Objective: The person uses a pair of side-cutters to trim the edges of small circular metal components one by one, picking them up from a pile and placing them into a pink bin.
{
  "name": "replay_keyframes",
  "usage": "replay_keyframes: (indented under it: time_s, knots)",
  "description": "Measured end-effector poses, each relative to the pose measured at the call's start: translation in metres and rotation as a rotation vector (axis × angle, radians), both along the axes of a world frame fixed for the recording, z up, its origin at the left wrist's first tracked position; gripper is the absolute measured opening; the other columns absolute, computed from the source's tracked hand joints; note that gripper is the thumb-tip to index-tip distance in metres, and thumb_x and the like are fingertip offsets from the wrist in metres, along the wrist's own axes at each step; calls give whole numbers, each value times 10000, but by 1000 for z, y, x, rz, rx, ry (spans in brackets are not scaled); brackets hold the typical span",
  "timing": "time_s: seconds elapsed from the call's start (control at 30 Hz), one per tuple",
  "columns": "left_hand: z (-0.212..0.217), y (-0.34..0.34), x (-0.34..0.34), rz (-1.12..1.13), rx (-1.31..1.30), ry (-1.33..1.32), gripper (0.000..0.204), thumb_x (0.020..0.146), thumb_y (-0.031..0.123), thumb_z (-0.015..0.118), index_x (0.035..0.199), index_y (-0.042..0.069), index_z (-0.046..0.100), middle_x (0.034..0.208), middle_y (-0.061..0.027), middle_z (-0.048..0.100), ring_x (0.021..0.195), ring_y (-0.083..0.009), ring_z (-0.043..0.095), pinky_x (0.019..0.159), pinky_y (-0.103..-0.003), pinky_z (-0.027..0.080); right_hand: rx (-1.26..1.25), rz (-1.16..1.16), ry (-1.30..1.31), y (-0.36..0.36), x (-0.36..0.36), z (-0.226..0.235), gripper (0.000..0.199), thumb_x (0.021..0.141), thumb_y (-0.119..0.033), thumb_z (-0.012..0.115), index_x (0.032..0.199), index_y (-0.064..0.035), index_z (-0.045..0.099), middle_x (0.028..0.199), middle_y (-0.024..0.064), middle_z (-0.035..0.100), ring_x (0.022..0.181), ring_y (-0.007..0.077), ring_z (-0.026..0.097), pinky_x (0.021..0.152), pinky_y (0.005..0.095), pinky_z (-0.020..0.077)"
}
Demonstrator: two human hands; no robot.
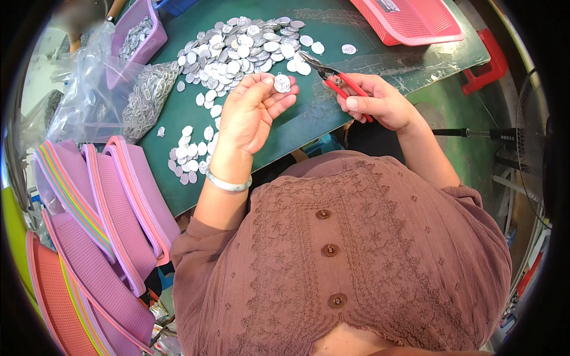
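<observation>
My left hand [252, 113] is raised palm-up over the green table [332, 113] and pinches a small silver oval medal [282, 83] between thumb and fingertips. My right hand [377, 101] grips red-handled pliers [332, 76], whose metal jaws point left toward the medal, a short gap away. A big heap of similar silver oval pieces [237, 50] lies on the table just beyond both hands. A smaller scatter of pieces [193, 151] lies by my left wrist, which wears a pale bangle [228, 184].
A purple basket [139, 35] with metal pieces and clear plastic bags [104, 89] stand at the far left. A pink mesh tray [409, 21] sits at the back right. Stacked purple and orange trays [101, 237] lean at my lower left. A fan [531, 142] stands at right.
</observation>
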State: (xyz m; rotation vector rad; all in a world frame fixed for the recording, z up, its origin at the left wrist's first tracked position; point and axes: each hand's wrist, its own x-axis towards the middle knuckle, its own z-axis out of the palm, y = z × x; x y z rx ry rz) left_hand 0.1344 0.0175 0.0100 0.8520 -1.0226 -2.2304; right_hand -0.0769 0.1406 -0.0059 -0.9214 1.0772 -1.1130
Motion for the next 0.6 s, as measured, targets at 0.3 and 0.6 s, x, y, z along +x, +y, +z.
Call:
replay_keyframes:
  time_s: [0.3,0.6]
  knots:
    - [-1,-1,6,-2,98,132,154,922,99,436,975,-24,511,1047,-245,590,966,-332,610,838,-365,522,14,3,28,0,1,2,524,799,-252,667,1225,0,496,702,-41,497,569,33,436,519,175,365]
    - [4,8,3,30,-82,-3,159,855,9,549,1004,-15,499,999,-192,615,905,-256,632,777,-304,539,-16,126,158,-2,6,13,535,790,-249,680,1216,18,496,868,-4,558,766,56,483,669,199,401]
